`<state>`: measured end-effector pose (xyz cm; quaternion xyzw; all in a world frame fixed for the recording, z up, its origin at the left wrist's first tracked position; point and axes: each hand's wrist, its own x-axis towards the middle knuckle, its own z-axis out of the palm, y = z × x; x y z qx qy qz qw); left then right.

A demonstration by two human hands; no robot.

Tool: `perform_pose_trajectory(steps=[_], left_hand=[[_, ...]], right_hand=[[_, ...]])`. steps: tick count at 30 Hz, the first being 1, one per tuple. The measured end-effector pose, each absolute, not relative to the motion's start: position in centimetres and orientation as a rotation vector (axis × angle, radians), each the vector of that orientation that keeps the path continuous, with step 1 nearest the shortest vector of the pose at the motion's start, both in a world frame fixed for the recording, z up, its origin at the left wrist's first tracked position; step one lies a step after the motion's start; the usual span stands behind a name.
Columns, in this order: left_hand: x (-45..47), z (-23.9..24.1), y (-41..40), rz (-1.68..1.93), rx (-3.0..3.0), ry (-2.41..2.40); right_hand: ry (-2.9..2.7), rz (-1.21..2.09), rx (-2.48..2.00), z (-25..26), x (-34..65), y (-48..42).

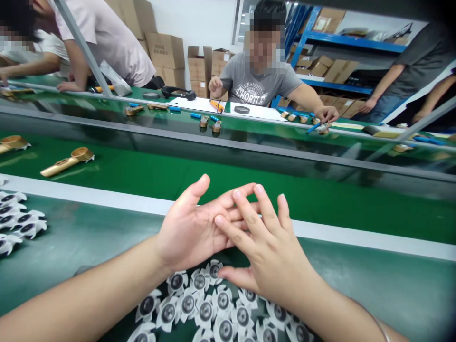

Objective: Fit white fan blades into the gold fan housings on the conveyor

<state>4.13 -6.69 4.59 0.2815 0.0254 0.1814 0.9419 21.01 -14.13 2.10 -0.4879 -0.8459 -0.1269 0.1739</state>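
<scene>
My left hand (199, 228) is palm up with its thumb stretched out and its fingers pointing right. Over its fingers lies my right hand (267, 237), back upward, with spread fingertips touching the left palm and fingers. No object shows in either hand. Below them on the green work surface lie many white fan wheels (205, 311) with bladed rims and dark round centres. My forearms cover part of this group.
More white fan wheels (23, 218) lie at the left edge. Gold handheld fan housings (67, 161) rest on the green belt (149, 166) ahead. Across a metal rail (228, 142), a seated co-worker (249, 85) handles small parts; others stand left and right. Cardboard boxes (166, 50) are stacked behind.
</scene>
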Motion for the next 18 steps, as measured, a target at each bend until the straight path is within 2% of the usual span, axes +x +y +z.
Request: perform_pose_trajectory(steps=[18], left_hand=[[4.48, 4.67, -7.37, 0.495, 0.829, 0.200]], right_hand=[[-2.422, -0.376, -1.335, 2.54, 20.82, -14.65]])
